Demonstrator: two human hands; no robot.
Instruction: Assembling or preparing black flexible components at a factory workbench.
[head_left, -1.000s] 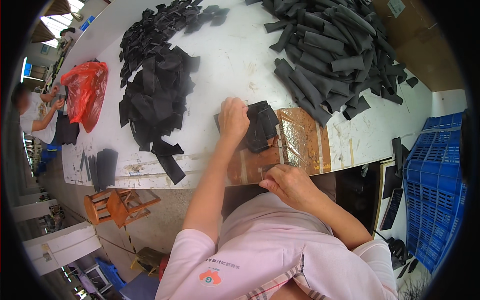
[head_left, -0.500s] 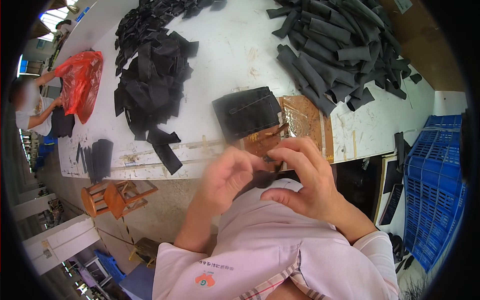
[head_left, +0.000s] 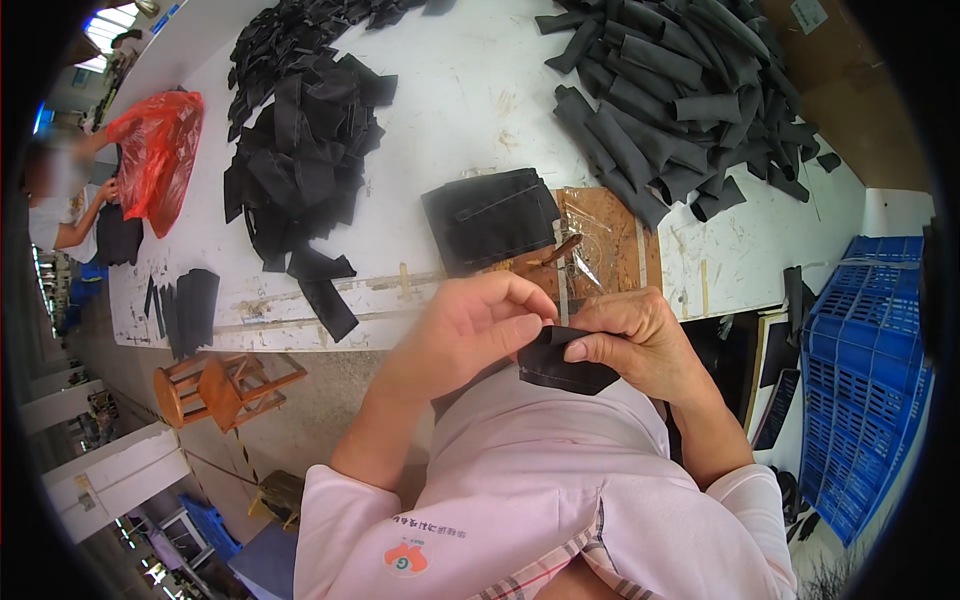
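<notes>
Black fabric piece (head_left: 560, 362) between both hands (head_left: 560, 335)

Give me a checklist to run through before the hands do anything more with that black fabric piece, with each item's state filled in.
1. Left hand grips the black fabric piece: ok, fingers pinch its upper edge.
2. Right hand grips the same piece: ok, thumb lies on top of it.
3. Piece held off the white table: ok, it sits in front of the table edge.
4. Flat black stack within reach: ok, it lies just beyond the hands.
5. Wooden board clear: not ok, clear film lies on it.
6. Fold or seam aligned: cannot tell, fingers hide it.
</notes>
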